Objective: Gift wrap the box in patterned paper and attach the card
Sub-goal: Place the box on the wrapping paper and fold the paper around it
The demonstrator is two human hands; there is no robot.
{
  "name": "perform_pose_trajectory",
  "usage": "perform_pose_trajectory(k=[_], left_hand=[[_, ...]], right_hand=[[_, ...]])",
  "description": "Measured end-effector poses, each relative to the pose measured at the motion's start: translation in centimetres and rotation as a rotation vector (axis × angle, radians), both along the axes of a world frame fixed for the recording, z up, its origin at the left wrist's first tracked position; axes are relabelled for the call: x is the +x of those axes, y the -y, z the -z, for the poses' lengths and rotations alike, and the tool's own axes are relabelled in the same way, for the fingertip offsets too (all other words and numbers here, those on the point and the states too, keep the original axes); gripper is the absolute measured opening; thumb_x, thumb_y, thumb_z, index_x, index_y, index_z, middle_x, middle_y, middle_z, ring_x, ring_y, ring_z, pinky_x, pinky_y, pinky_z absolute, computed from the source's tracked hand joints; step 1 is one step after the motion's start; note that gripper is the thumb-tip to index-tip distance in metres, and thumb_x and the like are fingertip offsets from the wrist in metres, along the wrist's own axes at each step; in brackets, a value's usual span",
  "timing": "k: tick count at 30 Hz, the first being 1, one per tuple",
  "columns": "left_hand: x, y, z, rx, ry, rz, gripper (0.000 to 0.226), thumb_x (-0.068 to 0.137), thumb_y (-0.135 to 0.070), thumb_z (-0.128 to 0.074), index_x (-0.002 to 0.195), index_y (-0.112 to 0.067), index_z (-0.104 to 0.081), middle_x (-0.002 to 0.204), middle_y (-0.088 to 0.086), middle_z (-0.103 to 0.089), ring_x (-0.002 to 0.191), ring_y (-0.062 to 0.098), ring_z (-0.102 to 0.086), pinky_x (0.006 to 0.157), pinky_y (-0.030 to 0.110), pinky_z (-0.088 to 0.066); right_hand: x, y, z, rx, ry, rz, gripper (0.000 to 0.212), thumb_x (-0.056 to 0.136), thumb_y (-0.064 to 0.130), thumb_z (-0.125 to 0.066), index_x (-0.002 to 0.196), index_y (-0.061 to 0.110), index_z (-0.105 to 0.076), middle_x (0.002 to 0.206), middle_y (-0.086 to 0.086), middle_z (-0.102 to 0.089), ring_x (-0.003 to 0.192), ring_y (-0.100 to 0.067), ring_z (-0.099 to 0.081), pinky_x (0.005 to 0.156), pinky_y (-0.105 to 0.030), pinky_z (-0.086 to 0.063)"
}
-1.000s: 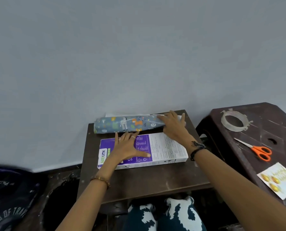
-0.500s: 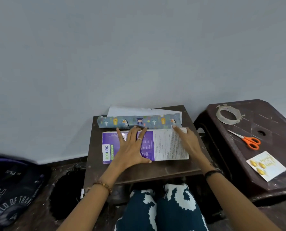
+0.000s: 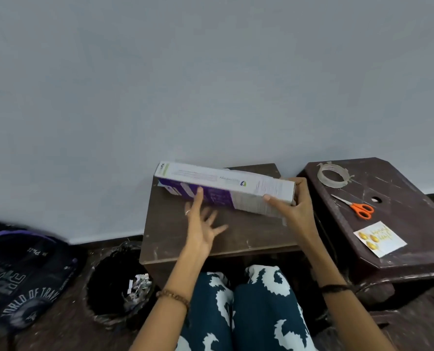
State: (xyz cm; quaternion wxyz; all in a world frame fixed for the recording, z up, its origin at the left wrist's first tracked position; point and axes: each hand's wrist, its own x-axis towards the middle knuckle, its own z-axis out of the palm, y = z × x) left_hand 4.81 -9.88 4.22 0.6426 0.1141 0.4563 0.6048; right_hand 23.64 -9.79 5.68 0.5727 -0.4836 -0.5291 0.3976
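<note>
Right hand (image 3: 295,210) now grips the right end of the purple-and-white box (image 3: 226,190), which has been lifted off the worktop (image 3: 236,236) and tilted; half a second ago it lay flat. Left hand (image 3: 200,229) has slid off, fingers spread, one fingertip touching the box. The patterned paper roll is gone from view.

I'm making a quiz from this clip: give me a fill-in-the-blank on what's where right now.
1. The right hand grips the ___ by one end.
2. The scissors have ___ handles.
3. The tape roll lies on the stool, farther from the person than the ___.
4. The left hand is ___, fingers spread.

Answers: box; orange; scissors; open
</note>
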Motion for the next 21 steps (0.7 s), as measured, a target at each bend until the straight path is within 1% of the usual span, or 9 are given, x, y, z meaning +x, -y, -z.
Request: perform_pose_trajectory(k=[3,6,8,9,11,12,16,18,21], left_hand=[[0.6,-0.7,-2.4,0.071,0.244,-0.002,0.054,0.084,-0.048,-0.055,0.128,-0.018,-0.047,0.117,0.013,-0.059,0.107,0.031,-0.058,0.082,0.053,-0.050],[0.6,-0.7,-2.4,0.108,0.323,-0.125,0.041,0.087,-0.033,-0.057,0.124,-0.016,-0.051,0.100,0.009,-0.066,0.089,0.025,-0.063,0.076,0.042,-0.054],[0.1,-0.2,-1.8,0.135,0.303,-0.130,0.033,0.087,-0.027,-0.057,0.118,-0.016,-0.052,0.092,0.006,-0.067,0.084,0.022,-0.064,0.070,0.038,-0.056],[-0.2,0.1,-1.6,0.151,0.300,-0.118,0.029,0.087,-0.027,-0.056,0.114,-0.017,-0.054,0.090,0.005,-0.068,0.083,0.021,-0.065,0.070,0.037,-0.056],[-0.6,0.4,-1.4,0.180,0.309,-0.092,0.025,0.086,-0.026,-0.056,0.109,-0.016,-0.057,0.087,0.004,-0.071,0.080,0.020,-0.066,0.071,0.037,-0.055],[-0.8,0.5,-1.3,0.190,0.307,-0.079,0.023,0.086,-0.025,-0.055,0.107,-0.016,-0.058,0.085,0.003,-0.071,0.078,0.019,-0.067,0.070,0.036,-0.055],[-0.6,0.6,-1.2,0.223,0.241,0.053,0.021,0.080,-0.020,-0.055,0.097,-0.012,-0.063,0.081,0.006,-0.072,0.070,0.020,-0.068,0.065,0.030,-0.057],[-0.3,0.4,-1.1,0.206,0.187,0.131,0.029,0.070,-0.018,-0.061,0.098,-0.010,-0.063,0.084,0.008,-0.072,0.071,0.021,-0.068,0.068,0.032,-0.056],[-0.7,-1.1,0.0,0.210,0.144,0.163,0.036,0.071,-0.011,-0.064,0.106,-0.011,-0.057,0.097,0.009,-0.069,0.085,0.022,-0.065,0.080,0.038,-0.054]], right_hand=[[-1.7,2.6,0.0,0.244,0.290,-0.144,0.047,0.071,0.026,-0.074,0.108,0.030,-0.046,0.129,0.003,-0.053,0.140,-0.011,-0.027,0.112,-0.040,-0.029],[-2.5,4.4,0.9,0.349,0.560,-0.247,0.034,0.082,0.024,-0.060,0.112,0.027,-0.044,0.120,0.012,-0.054,0.143,-0.009,-0.019,0.116,-0.057,-0.007],[-2.3,5.2,1.0,0.294,0.488,-0.243,0.030,0.085,0.026,-0.061,0.112,0.022,-0.049,0.118,0.018,-0.054,0.139,-0.003,-0.026,0.116,-0.051,-0.016],[-2.2,5.4,0.7,0.229,0.389,-0.206,0.033,0.083,0.028,-0.065,0.112,0.020,-0.052,0.120,0.020,-0.054,0.134,0.003,-0.032,0.115,-0.042,-0.025],[-2.0,5.1,-0.5,0.074,0.225,-0.099,0.045,0.073,0.037,-0.070,0.112,0.023,-0.052,0.123,0.022,-0.053,0.117,0.015,-0.044,0.095,-0.009,-0.038],[-1.9,4.7,-1.2,-0.004,0.195,-0.066,0.053,0.069,0.043,-0.071,0.115,0.027,-0.050,0.122,0.021,-0.053,0.107,0.015,-0.051,0.083,-0.004,-0.041],[-1.6,2.3,-3.2,-0.277,0.367,-0.189,0.084,0.063,0.050,-0.078,0.132,0.032,-0.035,0.118,0.011,-0.054,0.100,-0.004,-0.057,0.080,-0.018,-0.045],[-1.7,1.5,-3.6,-0.360,0.442,-0.277,0.075,0.070,0.040,-0.079,0.132,0.029,-0.038,0.106,0.008,-0.060,0.087,-0.007,-0.062,0.069,-0.018,-0.050],[-1.6,0.1,-3.4,-0.324,0.489,-0.215,0.061,0.070,0.036,-0.079,0.119,0.025,-0.045,0.107,0.004,-0.062,0.082,-0.007,-0.063,0.071,-0.027,-0.052]])
